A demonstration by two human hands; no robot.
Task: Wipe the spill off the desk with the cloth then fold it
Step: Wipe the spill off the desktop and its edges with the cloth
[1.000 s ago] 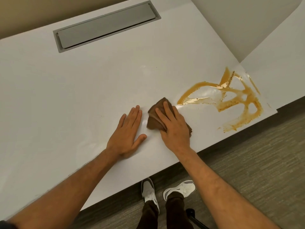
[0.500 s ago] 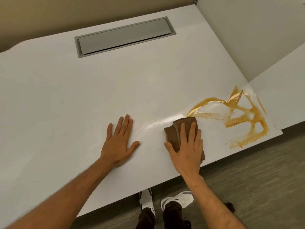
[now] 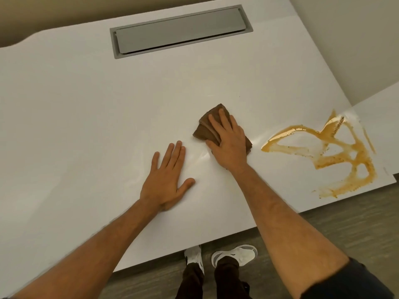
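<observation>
A bunched brown cloth lies on the white desk, pressed flat under my right hand, whose fingers point away and to the left. An orange-brown spill spreads in looping streaks near the desk's right front corner, a short way right of the cloth. A faint wet smear shines between the cloth and the spill. My left hand rests palm down on the desk, fingers spread, just left of and nearer than the cloth, holding nothing.
A grey cable hatch is set into the desk at the back. A second white surface adjoins at the right, with a wall behind it. The desk's front edge runs diagonally above my shoes and the grey floor.
My right hand has slid the cloth left and away from the spill's edge, leaving a wet streak. The left hand stays planted on the desk. The camera view has shifted.
</observation>
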